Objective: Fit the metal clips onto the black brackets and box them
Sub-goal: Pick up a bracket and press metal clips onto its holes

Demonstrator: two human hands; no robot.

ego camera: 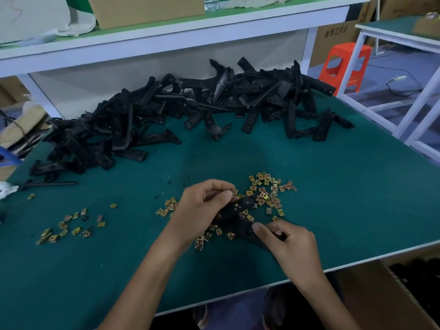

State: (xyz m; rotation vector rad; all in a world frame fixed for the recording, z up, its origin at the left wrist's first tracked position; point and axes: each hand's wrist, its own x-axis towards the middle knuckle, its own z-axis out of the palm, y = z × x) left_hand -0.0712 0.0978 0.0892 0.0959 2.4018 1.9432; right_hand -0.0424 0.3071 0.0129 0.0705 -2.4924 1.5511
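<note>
Green matting covers the bench, and a black bracket is held low over it near the front edge, between both hands. The left hand has its fingers curled, with thumb and forefinger pinched together at the bracket's far end. Whether a clip sits between those fingertips is too small to tell. One brass-coloured clip shows on the bracket just beside that pinch. The right hand grips the bracket's near arm, with the thumb pressed flat on top and the other fingers curled round underneath.

Loose metal clips lie scattered around the bracket. They are thickest just beyond it and to its right, and a few more lie under it and to its left. A smaller scatter of clips lies well to the bracket's left, apart from the rest.

Far beyond the bracket, along the back of the bench, sprawls a long heap of brackets — tangled, some leaning on each other. Above that heap runs a white shelf.

To the bracket's right and nearer, below the bench edge, stands an open cardboard box, with dark shapes just visible at its far side. Far off to the bracket's upper right, on the floor, is an orange plastic stool.
</note>
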